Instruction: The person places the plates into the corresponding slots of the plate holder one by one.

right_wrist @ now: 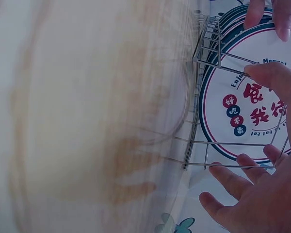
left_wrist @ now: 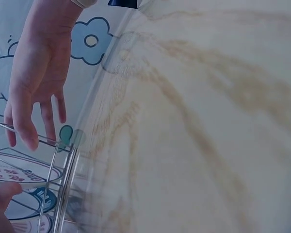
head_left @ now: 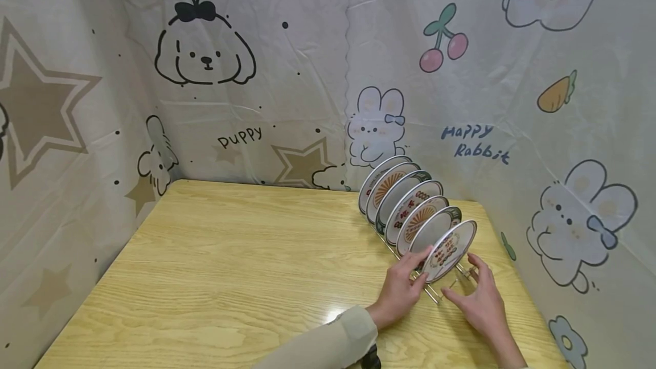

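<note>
A row of several round patterned plates point(head_left: 414, 210) stands on edge in a wire dish rack point(head_left: 432, 294) at the table's right side. My left hand point(head_left: 401, 288) pinches the left edge of the nearest plate point(head_left: 451, 252), which has red characters and a dark rim in the right wrist view. Its thumb point(left_wrist: 6, 193) lies on that plate in the left wrist view. My right hand point(head_left: 482, 300) is at the rack's near end, fingers spread, with thumb and fingertips close to the end wires. In the right wrist view the right hand point(right_wrist: 266, 189) partly covers the plate.
The rack stands on a yellow wood-grain table point(head_left: 205, 272). A pale cloth point(head_left: 307, 73) with cartoon animals, stars and fruit hangs behind the table and along both sides. The right edge of the table is close to the right hand.
</note>
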`<move>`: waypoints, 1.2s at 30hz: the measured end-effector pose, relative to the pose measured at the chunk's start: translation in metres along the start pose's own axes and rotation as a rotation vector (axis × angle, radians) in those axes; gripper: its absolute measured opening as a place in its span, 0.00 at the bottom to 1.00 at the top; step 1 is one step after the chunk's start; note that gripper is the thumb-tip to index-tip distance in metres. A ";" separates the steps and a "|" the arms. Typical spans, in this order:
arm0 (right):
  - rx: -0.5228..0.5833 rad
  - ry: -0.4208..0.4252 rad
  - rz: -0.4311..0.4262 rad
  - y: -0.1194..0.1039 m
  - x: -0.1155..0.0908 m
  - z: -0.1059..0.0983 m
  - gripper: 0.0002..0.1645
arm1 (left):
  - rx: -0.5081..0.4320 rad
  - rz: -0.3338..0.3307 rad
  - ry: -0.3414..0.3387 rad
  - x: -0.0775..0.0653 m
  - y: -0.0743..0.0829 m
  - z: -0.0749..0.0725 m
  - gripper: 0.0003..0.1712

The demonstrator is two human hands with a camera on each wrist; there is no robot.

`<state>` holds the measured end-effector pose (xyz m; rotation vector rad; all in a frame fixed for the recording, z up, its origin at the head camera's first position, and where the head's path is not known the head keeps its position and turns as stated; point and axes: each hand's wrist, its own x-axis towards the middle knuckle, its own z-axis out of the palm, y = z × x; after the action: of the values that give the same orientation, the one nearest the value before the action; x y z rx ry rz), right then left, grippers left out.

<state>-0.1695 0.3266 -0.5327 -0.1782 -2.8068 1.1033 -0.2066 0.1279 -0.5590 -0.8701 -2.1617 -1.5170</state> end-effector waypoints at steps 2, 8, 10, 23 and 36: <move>0.000 -0.001 0.002 0.000 0.000 0.000 0.71 | -0.005 -0.009 -0.005 0.000 0.000 0.000 0.40; 0.002 -0.004 0.004 -0.001 -0.001 -0.001 0.71 | 0.014 0.009 0.009 -0.001 -0.001 0.000 0.39; 0.002 -0.006 0.008 0.000 -0.001 -0.001 0.71 | 0.006 0.008 0.011 -0.001 -0.002 0.000 0.39; 0.006 -0.007 0.011 -0.001 -0.001 0.000 0.70 | -0.008 0.003 0.035 -0.002 -0.010 0.003 0.38; 0.000 -0.002 0.003 0.001 0.000 0.001 0.70 | -0.044 -0.038 0.023 -0.002 -0.008 0.002 0.40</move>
<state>-0.1696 0.3271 -0.5339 -0.1815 -2.8097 1.1046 -0.2105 0.1277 -0.5664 -0.8262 -2.1483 -1.5901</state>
